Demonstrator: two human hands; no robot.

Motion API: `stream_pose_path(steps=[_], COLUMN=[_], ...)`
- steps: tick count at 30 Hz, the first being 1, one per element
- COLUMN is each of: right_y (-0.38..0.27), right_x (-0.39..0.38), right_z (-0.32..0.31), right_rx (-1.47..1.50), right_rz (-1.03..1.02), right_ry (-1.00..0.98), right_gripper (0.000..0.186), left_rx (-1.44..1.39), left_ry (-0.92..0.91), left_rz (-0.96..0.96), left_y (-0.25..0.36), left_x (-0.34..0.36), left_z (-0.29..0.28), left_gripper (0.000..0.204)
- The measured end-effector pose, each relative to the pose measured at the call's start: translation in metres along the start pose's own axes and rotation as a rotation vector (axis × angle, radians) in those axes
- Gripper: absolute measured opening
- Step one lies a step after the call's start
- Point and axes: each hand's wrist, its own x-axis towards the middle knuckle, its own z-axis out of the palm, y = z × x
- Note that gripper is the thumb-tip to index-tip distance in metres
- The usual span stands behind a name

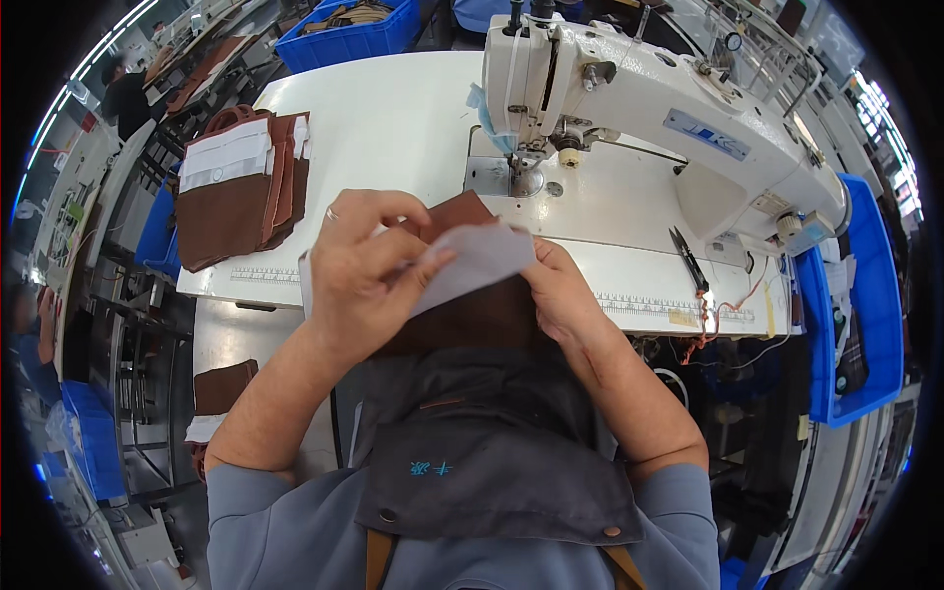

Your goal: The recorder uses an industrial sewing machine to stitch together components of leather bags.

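In front of my apron I hold up a brown fabric piece (467,320) with a white fabric layer (482,258) folded over its upper part. A reddish-brown corner (462,211) sticks out above the white layer. My left hand (364,270) is closed, with thumb and fingers pinching the white layer's left end. At the other end, my right hand (562,295) grips the edge of the piece, its fingers partly hidden behind the fabric. Just beyond the piece stands a white sewing machine (629,84), its needle area (521,172) apart from the fabric.
A stack of brown and white fabric pieces (226,216) lies on the table's left. Black scissors (690,261) rest near the right front edge, beside loose orange threads. Blue bins stand at the right (885,334) and the back (349,34). More pieces (224,391) lie lower left.
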Motion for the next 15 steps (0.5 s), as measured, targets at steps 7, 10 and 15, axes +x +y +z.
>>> stream_pose_path(steps=[7,10,15], right_y=[0.007,0.005,-0.012], right_x=[0.016,0.019,0.007], right_z=[-0.001,-0.008,0.019], right_rx=[-0.381,-0.618,-0.920], right_rz=[-0.152,-0.270,-0.435], right_ry=[0.040,0.092,0.041], right_gripper=[0.029,0.026,0.021], left_rx=[-0.114,0.074,0.377], left_ry=[0.318,0.027,-0.568], left_rz=[-0.136,-0.558,-0.506], left_y=[-0.044,-0.024,-0.021], left_x=[-0.019,-0.042,-0.077], left_z=[-0.001,-0.023,-0.049], left_gripper=[0.033,0.030,0.020])
